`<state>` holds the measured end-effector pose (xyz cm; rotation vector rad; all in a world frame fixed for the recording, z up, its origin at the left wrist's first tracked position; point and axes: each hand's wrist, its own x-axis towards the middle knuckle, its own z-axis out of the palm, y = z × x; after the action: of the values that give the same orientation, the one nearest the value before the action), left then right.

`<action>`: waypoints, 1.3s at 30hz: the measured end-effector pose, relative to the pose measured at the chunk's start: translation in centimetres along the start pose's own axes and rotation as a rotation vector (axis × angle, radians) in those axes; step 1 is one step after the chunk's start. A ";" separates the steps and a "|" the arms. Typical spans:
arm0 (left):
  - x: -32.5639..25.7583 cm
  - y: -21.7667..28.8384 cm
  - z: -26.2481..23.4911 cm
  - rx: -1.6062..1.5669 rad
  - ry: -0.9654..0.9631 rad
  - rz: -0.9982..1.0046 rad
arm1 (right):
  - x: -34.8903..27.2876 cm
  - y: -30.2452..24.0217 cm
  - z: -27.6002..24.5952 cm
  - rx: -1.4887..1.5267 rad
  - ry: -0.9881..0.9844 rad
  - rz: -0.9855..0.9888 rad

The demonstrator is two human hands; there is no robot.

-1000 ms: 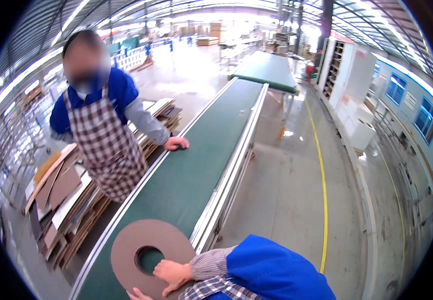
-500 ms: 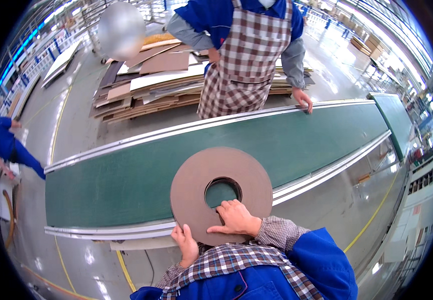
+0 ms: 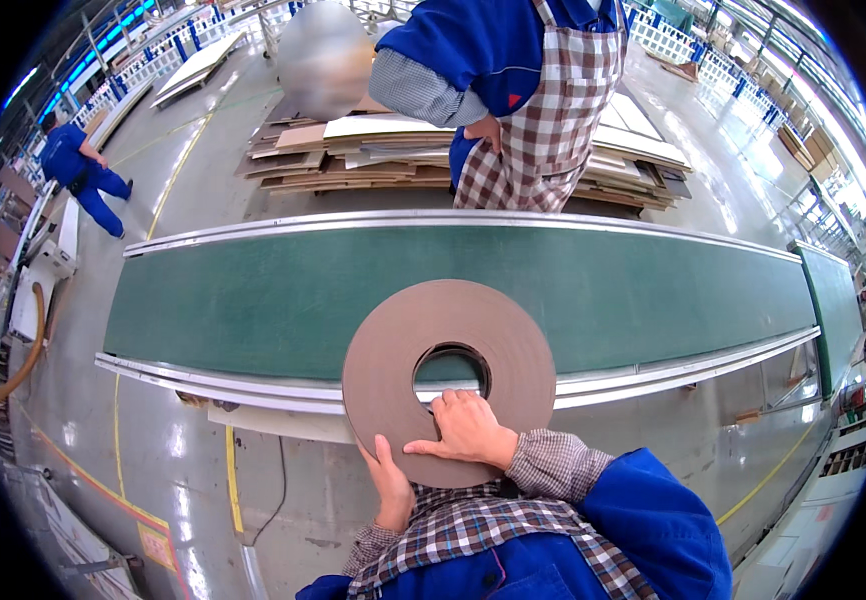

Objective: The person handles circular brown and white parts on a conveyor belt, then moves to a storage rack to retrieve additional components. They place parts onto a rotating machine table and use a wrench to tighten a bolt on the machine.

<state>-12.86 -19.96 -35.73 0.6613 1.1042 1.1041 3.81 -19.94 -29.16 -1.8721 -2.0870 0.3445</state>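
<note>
A large flat brown coil (image 3: 383, 365), wound like a roll of edge banding with a round hole in its middle, is held in front of my body. It overlaps the near rail of the green conveyor belt in the view. My left hand (image 3: 390, 490) grips its lower left rim, thumb up along the edge and the other fingers hidden behind. My right hand (image 3: 468, 432) lies across the lower face, fingertips hooked over the hole's lower edge and thumb pointing left. Green belt shows through the hole.
The green conveyor (image 3: 223, 300) runs across in front of me between metal rails (image 3: 653, 382). Beyond it stands a person in a checked apron (image 3: 563, 110), beside a stack of boards (image 3: 298, 160). Another person in blue (image 3: 78, 165) is at the far left.
My view has shifted, so the belt lies more level. The coil stays in both hands. The person opposite no longer shows a hand on the far rail. The person at left appears more fully.
</note>
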 end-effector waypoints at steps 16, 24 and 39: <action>-5.9 2.0 -2.0 -0.016 -0.120 -0.025 | -1.2 -2.3 -2.8 0.327 -0.859 0.259; -10.9 3.0 -1.1 -0.032 -0.132 -0.062 | -7.7 -3.4 -5.0 0.384 -0.823 0.264; -29.0 -12.2 12.9 0.588 -0.687 -0.330 | -43.8 6.0 -6.9 0.876 -0.398 0.841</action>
<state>2.19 -50.14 -31.28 1.1617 0.8744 0.2035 16.08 -62.97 -28.30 -2.0139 -0.8583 1.6068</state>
